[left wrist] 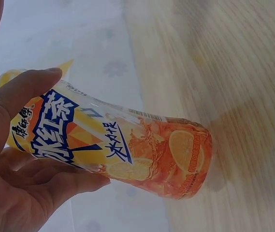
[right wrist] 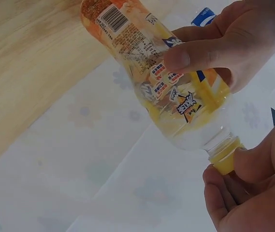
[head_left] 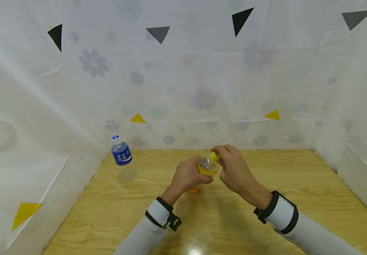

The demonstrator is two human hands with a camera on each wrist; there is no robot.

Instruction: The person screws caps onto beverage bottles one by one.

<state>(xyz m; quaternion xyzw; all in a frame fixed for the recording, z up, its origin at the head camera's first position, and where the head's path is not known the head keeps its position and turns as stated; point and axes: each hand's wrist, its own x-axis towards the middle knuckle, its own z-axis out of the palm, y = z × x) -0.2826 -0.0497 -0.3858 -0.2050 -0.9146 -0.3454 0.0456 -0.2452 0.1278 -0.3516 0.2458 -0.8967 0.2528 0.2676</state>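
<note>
A clear iced tea bottle with a yellow and orange label is held tilted above the table, its neck toward the right hand. My left hand grips it round the upper body, thumb on one side and fingers on the other. The thumb and fingers of my right hand pinch the yellow cap, which sits at the bottle's neck; whether it is loose I cannot tell. In the left wrist view the right hand shows only at the left edge.
A second bottle, with a blue label and a white-and-blue cap, stands upright at the table's back left. The wooden table is bordered by white flowered sheeting at the back and sides.
</note>
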